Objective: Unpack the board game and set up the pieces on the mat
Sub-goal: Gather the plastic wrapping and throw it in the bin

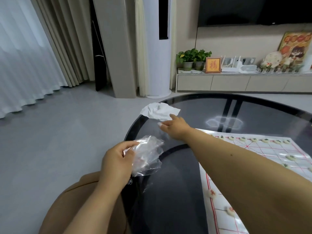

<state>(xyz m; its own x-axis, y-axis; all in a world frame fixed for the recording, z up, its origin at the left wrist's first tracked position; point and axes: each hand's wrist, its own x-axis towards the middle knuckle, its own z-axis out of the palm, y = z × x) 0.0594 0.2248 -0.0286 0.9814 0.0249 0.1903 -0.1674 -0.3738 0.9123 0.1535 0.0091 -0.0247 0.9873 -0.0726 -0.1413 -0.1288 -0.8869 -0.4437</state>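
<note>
Risk first: right hand (pixel 173 126) reaches across the round glass table (pixel 185 166) toward the crumpled white paper (pixel 159 110) at the table's far-left edge. The paper partly overhangs the rim, so a clumsy touch could knock it to the floor. The outstretched right forearm passes just over the near-left corner of the xiangqi mat (pixel 253 166); dropping the arm could drag the mat and scatter the round white pieces (pixel 212 193) lined along its edges.

Grip: left hand (pixel 118 159) pinches a clear plastic bag (pixel 146 156) at the table's left rim; the bag looks empty, though I can't be sure. Right hand's fingers are extended, thumb touching or nearly touching the paper, nothing held yet.

Mat lies on the table's right side, well apart from the left hand and bag; pieces look set up.
</note>
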